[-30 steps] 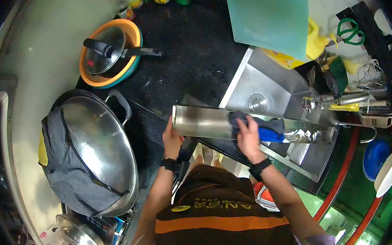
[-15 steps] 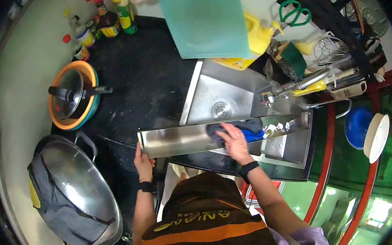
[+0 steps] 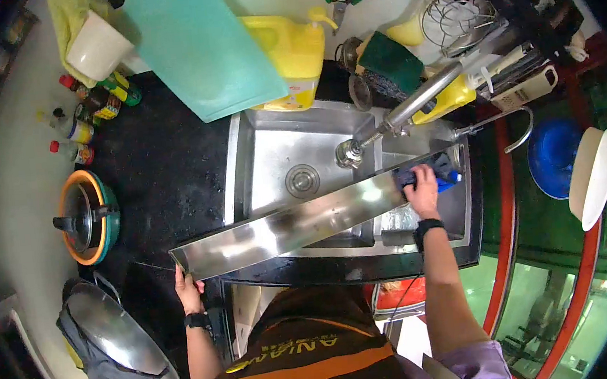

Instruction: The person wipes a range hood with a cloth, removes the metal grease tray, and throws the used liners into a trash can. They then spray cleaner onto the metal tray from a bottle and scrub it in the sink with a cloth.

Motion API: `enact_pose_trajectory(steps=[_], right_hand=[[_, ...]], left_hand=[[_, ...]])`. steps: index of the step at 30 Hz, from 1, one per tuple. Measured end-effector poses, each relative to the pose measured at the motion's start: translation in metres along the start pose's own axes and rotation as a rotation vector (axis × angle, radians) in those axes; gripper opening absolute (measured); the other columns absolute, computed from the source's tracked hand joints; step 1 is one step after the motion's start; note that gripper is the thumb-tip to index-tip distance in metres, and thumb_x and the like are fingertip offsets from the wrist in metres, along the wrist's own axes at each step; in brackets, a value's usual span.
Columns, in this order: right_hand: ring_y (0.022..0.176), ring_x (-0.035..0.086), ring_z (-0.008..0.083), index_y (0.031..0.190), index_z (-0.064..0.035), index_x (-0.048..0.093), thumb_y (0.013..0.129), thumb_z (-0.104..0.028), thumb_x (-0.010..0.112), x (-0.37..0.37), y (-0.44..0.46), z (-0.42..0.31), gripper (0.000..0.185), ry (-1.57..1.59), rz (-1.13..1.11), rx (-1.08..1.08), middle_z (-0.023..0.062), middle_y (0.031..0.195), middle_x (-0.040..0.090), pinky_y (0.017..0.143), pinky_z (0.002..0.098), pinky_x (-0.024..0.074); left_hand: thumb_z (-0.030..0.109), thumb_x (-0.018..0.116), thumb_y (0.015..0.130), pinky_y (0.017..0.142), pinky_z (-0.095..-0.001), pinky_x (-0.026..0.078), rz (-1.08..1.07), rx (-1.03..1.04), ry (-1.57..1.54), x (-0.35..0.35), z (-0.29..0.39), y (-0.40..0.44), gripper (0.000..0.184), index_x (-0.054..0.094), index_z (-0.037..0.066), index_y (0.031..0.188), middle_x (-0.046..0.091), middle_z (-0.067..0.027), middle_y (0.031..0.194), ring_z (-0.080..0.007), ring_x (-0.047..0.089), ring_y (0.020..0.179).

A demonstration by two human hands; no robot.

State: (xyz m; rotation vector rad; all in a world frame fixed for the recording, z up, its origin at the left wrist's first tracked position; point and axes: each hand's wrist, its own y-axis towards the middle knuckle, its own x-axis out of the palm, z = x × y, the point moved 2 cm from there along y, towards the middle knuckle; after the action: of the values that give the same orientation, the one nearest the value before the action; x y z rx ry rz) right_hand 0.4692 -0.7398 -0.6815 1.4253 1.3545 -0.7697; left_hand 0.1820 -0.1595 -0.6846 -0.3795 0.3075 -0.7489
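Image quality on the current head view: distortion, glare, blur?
Head view: strong fisheye, black vignette at the corners, red window bars bowed; bright glare spots on the long metal tray and the wok; outdoor area at right partly washed out; apron lettering legible only in part; right hand fairly crisp, no heavy motion blur.

A free lane is running across the worktop [image 3: 161, 166] between the bowls [image 3: 109, 239] and the left rim of the sink [image 3: 230, 188]; the metal trough [image 3: 285, 231] and faucet [image 3: 422, 98] are partly obstructing its basins.
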Motion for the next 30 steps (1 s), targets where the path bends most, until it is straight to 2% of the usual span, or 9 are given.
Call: enact_pose_trajectory(steps=[3, 6, 12, 14, 18, 19, 21, 23, 30], right_hand=[[0.100, 0.048, 0.0342, 0.100, -0.0120, 0.053, 0.065, -0.013, 0.061, -0.001, 0.012, 0.032, 0.036, -0.083, 0.044, 0.180, 0.0129, 0.105, 0.050, 0.083, 0.0441, 0.0406], [0.097, 0.049, 0.0311, 0.102, -0.0156, 0.054, 0.067, -0.014, 0.061, 0.017, 0.005, 0.009, 0.036, -0.239, 0.033, 0.276, 0.0096, 0.100, 0.051, 0.076, 0.0447, 0.0417], [0.101, 0.046, 0.0324, 0.102, -0.0128, 0.057, 0.062, -0.007, 0.062, 0.047, -0.051, -0.160, 0.041, -0.012, -0.125, 0.051, 0.0117, 0.106, 0.049, 0.078, 0.0449, 0.0416], [0.099, 0.046, 0.0323, 0.098, -0.0165, 0.060, 0.069, -0.015, 0.062, 0.045, -0.066, -0.231, 0.029, 0.062, -0.095, -0.014, 0.0112, 0.106, 0.050, 0.075, 0.0453, 0.0417], [0.111, 0.043, 0.0351, 0.113, -0.0224, 0.056, 0.076, -0.022, 0.059, 0.065, -0.105, -0.337, 0.037, 0.133, -0.296, -0.297, 0.0121, 0.119, 0.048, 0.087, 0.0472, 0.0392], [0.111, 0.043, 0.0351, 0.113, -0.0224, 0.056, 0.076, -0.022, 0.059, 0.067, -0.102, -0.338, 0.037, 0.128, -0.293, -0.306, 0.0121, 0.119, 0.048, 0.087, 0.0472, 0.0392], [0.116, 0.042, 0.0318, 0.120, -0.0254, 0.052, 0.076, -0.026, 0.059, 0.073, -0.094, -0.338, 0.044, 0.250, -0.371, -0.636, 0.0100, 0.128, 0.045, 0.093, 0.0474, 0.0356], [0.117, 0.043, 0.0258, 0.123, -0.0246, 0.050, 0.076, -0.028, 0.058, 0.046, -0.074, -0.311, 0.048, 0.185, -0.400, -0.747, 0.0066, 0.131, 0.044, 0.096, 0.0442, 0.0335], [0.127, 0.032, 0.0333, 0.120, -0.0189, 0.052, 0.074, -0.018, 0.058, 0.023, -0.056, -0.183, 0.046, -0.080, -0.294, -0.406, 0.0071, 0.137, 0.038, 0.102, 0.0502, 0.0257]], left_hand=[[0.002, 0.038, 0.088, 0.040, -0.0190, 0.036, 0.047, -0.023, 0.051, -0.001, 0.000, 0.000, 0.048, 0.036, 0.008, 0.136, 0.060, -0.0014, 0.079, -0.0050, 0.044, 0.046], [0.002, 0.038, 0.088, 0.041, -0.0190, 0.036, 0.037, -0.027, 0.025, -0.002, -0.004, -0.002, 0.049, 0.036, 0.008, 0.136, 0.059, -0.0011, 0.076, -0.0055, 0.045, 0.047], [0.002, 0.036, 0.087, 0.041, -0.0193, 0.038, 0.029, -0.077, 0.064, 0.007, 0.014, -0.006, 0.052, 0.036, 0.014, 0.137, 0.055, -0.0003, 0.068, -0.0055, 0.045, 0.046], [0.001, 0.034, 0.086, 0.041, -0.0195, 0.039, 0.013, -0.080, 0.062, 0.001, 0.007, -0.002, 0.053, 0.035, 0.016, 0.138, 0.057, -0.0010, 0.071, -0.0057, 0.045, 0.045], [-0.001, 0.033, 0.086, 0.041, -0.0206, 0.038, -0.005, -0.058, -0.003, -0.002, 0.003, 0.001, 0.053, 0.034, 0.011, 0.138, 0.057, -0.0020, 0.076, -0.0065, 0.045, 0.046], [-0.002, 0.033, 0.086, 0.041, -0.0205, 0.038, -0.028, -0.054, 0.000, -0.002, 0.003, 0.001, 0.053, 0.034, 0.011, 0.138, 0.057, -0.0022, 0.077, -0.0066, 0.045, 0.046], [-0.002, 0.034, 0.086, 0.042, -0.0202, 0.038, -0.039, -0.054, -0.041, -0.004, 0.002, 0.001, 0.052, 0.034, 0.009, 0.138, 0.058, -0.0027, 0.081, -0.0065, 0.045, 0.047], [-0.001, 0.034, 0.087, 0.041, -0.0203, 0.039, -0.020, -0.054, -0.056, -0.005, 0.001, -0.001, 0.052, 0.034, 0.009, 0.138, 0.058, -0.0028, 0.080, -0.0065, 0.046, 0.047], [0.000, 0.034, 0.086, 0.040, -0.0194, 0.038, 0.005, -0.054, -0.021, -0.001, 0.008, -0.004, 0.054, 0.032, 0.012, 0.139, 0.057, -0.0020, 0.075, -0.0063, 0.046, 0.047]])
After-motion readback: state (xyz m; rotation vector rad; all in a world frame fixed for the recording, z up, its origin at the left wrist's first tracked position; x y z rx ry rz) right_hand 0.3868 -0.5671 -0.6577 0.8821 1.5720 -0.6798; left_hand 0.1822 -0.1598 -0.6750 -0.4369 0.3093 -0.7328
